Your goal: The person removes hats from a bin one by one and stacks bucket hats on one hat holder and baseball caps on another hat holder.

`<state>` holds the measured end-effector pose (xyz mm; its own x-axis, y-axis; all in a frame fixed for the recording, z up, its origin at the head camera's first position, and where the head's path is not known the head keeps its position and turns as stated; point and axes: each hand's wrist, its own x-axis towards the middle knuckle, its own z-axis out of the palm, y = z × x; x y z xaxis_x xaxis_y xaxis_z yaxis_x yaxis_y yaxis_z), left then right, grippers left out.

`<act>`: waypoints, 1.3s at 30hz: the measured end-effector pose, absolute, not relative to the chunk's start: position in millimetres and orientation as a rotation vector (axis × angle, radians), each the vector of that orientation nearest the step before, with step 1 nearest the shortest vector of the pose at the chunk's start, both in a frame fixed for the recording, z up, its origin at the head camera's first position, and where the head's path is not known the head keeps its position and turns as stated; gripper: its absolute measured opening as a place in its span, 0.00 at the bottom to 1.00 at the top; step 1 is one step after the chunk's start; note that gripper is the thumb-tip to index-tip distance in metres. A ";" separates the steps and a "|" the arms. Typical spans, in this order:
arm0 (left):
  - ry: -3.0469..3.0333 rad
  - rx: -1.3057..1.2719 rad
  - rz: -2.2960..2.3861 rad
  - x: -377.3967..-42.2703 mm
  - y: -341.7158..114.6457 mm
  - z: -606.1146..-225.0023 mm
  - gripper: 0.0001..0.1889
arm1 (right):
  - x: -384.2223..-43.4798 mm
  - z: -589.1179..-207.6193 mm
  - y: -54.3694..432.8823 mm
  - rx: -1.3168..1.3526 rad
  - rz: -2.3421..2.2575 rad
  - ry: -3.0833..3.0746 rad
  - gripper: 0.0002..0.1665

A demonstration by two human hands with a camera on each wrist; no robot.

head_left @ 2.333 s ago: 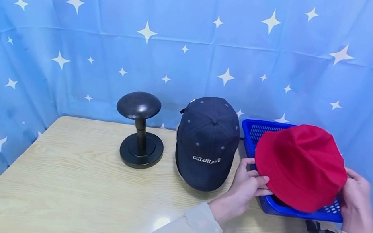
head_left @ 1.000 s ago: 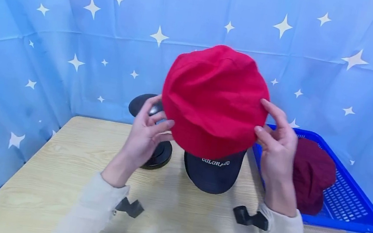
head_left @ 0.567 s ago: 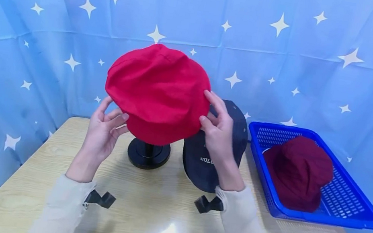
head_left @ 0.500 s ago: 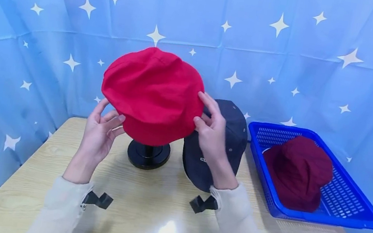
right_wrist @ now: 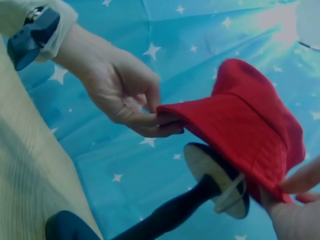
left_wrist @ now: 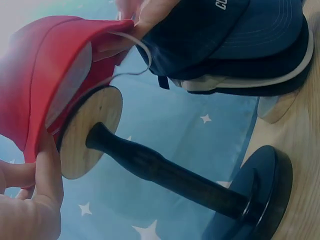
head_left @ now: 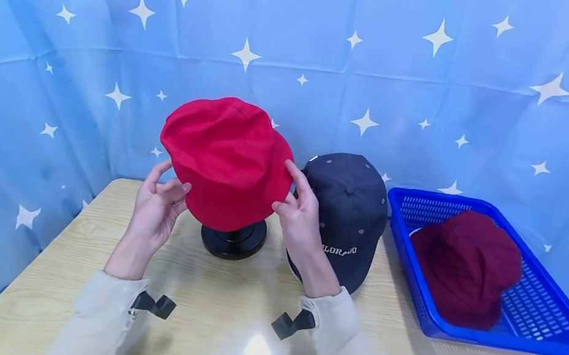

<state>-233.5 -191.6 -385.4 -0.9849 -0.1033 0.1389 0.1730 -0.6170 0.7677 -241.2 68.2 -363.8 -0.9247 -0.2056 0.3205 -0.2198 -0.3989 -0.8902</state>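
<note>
A red bucket hat (head_left: pixel 224 149) is held by its brim between both hands, over a black hat stand (head_left: pixel 232 242). My left hand (head_left: pixel 153 212) pinches the left brim, thumb on the outside. My right hand (head_left: pixel 303 218) pinches the right brim. In the left wrist view the stand's round top (left_wrist: pixel 92 132) sits at the hat's opening, partly inside it; its underside is bare wood. A thin pale cord (left_wrist: pixel 146 52) hangs from the hat. The right wrist view shows the hat (right_wrist: pixel 250 120) tilted above the stand's post (right_wrist: pixel 175 215).
Right of the stand is a navy cap (head_left: pixel 343 211) lettered COLORADO, apparently stacked over other caps in the left wrist view. A blue plastic basket (head_left: pixel 538 304) farther right holds a maroon hat (head_left: pixel 471 269). A starry blue curtain (head_left: pixel 310 14) hangs behind the wooden table (head_left: pixel 216 328).
Both hands have lifted the red hat out of the basket, exposing the maroon hat, and carried it left over the stand. In the last half second the hat has come lower.
</note>
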 end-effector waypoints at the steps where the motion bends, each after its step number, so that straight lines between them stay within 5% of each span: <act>1: -1.298 -0.112 -2.689 -234.1 -192.0 -386.3 0.27 | -241.8 -365.5 66.7 0.579 2.527 -1.735 0.44; 26: -1.362 0.142 -2.867 -248.1 -214.8 -411.4 0.24 | -252.5 -409.6 45.0 0.182 2.650 -1.966 0.42; 39: -1.729 0.231 -2.734 -255.7 -219.3 -427.5 0.34 | -253.6 -419.2 40.4 0.068 2.569 -2.077 0.45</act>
<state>-255.7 -219.3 -427.5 -0.9847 0.0096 -0.1739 -0.1612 -0.4277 0.8894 -253.6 40.4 -419.2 -0.9860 -0.1515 -0.0700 0.1002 -0.2017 -0.9743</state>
